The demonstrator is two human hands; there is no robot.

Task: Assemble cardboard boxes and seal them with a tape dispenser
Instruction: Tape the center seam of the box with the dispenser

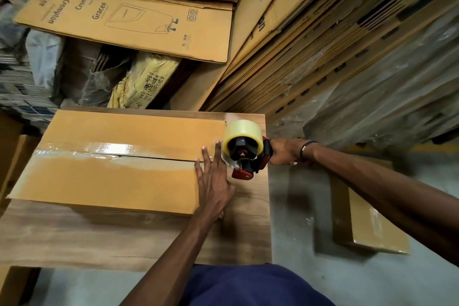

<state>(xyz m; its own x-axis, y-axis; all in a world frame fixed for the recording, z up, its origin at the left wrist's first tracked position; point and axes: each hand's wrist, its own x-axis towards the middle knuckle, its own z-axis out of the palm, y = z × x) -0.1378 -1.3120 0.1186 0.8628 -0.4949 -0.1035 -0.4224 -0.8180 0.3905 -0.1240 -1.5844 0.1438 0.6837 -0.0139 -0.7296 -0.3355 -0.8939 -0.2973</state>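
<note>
Cardboard box (119,176) on desk (124,236), seam taped; left hand (213,179) flat, fingers straight, at its 3 o'clock end; right hand (285,151) gripping tape dispenser (246,151) there.

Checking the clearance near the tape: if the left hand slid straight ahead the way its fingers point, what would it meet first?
Probably the strip of clear tape along the box seam. The left hand lies flat on the flap, fingertips almost at it. The tape dispenser sits just to the right, though depth is unclear.
</note>
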